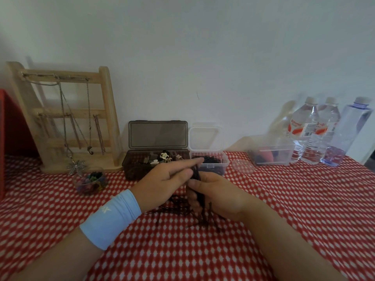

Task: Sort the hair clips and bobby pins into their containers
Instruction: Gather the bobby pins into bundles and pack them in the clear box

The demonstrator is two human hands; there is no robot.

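Observation:
A bundle of dark bobby pins [197,179] stands upright between my two hands at the centre. My right hand [217,196] is closed around its lower part. My left hand [168,184], with a light blue wristband, pinches the top of the bundle with finger and thumb. More loose bobby pins [182,211] lie scattered on the red patterned cloth under the hands. Behind them a smoky brown box [134,169] stands with its lid up and holds hair clips [165,158]. Right of it a small clear box [221,165], lid up, holds dark bobby pins.
A wooden jewellery stand [60,118] with necklaces stands at the back left, with a small clear tub of coloured bands [91,182] in front. A loose round clear lid [242,166], a clear container [272,154] and three water bottles [316,130] are at the back right.

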